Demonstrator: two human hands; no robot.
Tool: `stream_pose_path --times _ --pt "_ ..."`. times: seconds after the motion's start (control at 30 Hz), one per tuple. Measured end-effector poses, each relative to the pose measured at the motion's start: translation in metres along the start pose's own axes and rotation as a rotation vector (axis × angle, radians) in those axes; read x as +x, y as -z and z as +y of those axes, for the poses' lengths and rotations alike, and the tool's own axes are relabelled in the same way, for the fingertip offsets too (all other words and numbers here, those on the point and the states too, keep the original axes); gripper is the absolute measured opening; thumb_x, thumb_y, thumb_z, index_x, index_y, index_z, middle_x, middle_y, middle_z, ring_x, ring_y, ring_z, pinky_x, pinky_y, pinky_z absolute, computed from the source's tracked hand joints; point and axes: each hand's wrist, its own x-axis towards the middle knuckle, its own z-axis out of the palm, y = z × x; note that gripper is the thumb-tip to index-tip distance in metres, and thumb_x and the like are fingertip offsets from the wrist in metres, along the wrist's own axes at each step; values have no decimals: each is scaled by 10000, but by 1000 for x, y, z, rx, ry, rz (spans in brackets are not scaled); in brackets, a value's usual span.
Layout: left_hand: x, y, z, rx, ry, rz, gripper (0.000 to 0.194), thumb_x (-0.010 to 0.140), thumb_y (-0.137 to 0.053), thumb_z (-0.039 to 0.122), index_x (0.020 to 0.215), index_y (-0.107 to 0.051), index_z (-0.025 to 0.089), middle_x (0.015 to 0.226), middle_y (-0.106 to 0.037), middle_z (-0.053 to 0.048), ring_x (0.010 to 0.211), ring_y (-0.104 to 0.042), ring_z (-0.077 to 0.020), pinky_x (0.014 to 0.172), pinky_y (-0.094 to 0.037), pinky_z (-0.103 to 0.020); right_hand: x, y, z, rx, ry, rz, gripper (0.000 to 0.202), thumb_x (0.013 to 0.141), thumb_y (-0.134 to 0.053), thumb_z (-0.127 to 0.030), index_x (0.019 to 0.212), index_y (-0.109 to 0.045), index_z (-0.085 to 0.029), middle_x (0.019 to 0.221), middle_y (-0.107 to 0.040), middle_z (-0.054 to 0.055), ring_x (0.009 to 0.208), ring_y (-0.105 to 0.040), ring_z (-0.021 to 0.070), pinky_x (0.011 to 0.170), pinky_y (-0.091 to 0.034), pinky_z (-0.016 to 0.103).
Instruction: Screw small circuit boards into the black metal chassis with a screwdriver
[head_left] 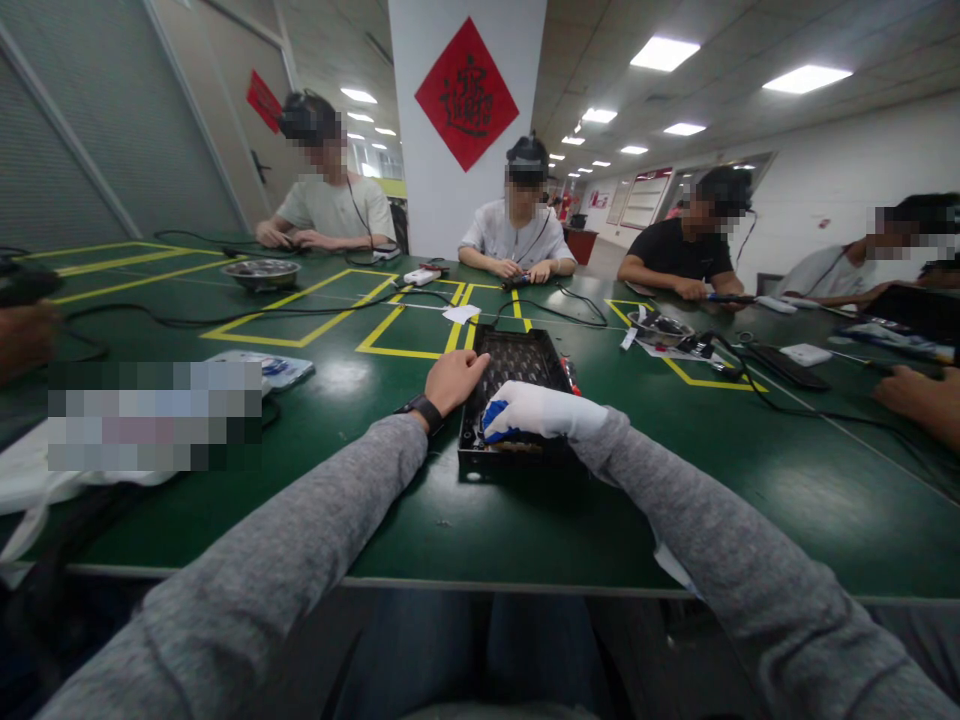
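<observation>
A shallow black open case [487,461] lies on the green table in front of me, its floor covered with rows of small raised shapes. My left hand [456,380], bare with a dark watch on its wrist, is closed over the case's left side wall. In a white glove with blue finger parts, my right hand [541,410] is closed and reaches into the near left corner of the case. Whatever its fingers hold is hidden by the glove. Small brownish parts show at the case's near end, below the glove. Something red [572,375] lies against the case's right side.
Yellow tape marks the green table [390,520]. A metal bowl [261,274] stands back left; another bowl [660,326] with loose parts sits right. Plastic bags [285,368] lie left. Black cables [187,322] cross the table. Several people [517,235] sit around it.
</observation>
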Motion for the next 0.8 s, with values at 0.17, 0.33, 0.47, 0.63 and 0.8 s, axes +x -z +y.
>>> stream_pose_path --times 0.17,0.33,0.47,0.63,0.8 --pt "0 0 0 1 6 -1 460 830 -370 475 496 -461 173 531 -481 -19 536 -424 -133 540 -225 -276 -1 2 -3 149 -31 20 245 713 -589 -124 912 -727 -163 986 -686 24 921 -597 177 885 -406 246" --pt "-1 0 0 -2 5 1 459 831 -367 474 492 -448 176 534 -480 -23 542 -423 -136 542 -228 -276 0 -1 -2 109 -70 41 294 665 -577 -34 856 -737 -191 957 -692 5 912 -595 174 897 -393 234" --pt "-1 0 1 2 6 0 459 834 -364 471 500 -468 175 540 -493 -28 548 -431 -140 543 -231 -276 2 -4 1 47 -76 39 335 651 -575 -7 864 -737 -209 975 -688 1 942 -576 181 935 -366 246" --pt "-1 0 1 7 10 -4 462 833 -365 474 508 -487 170 552 -508 -29 554 -438 -139 547 -241 -272 5 -8 7 -21 -95 51 319 665 -588 -34 885 -733 -214 970 -686 7 932 -564 187 924 -366 254" --pt "-1 0 0 0 4 0 462 832 -363 479 512 -483 169 546 -493 -21 553 -436 -135 549 -243 -269 5 -10 9 -101 -59 53 321 703 -553 -37 916 -724 -206 949 -682 18 897 -575 176 889 -383 253"
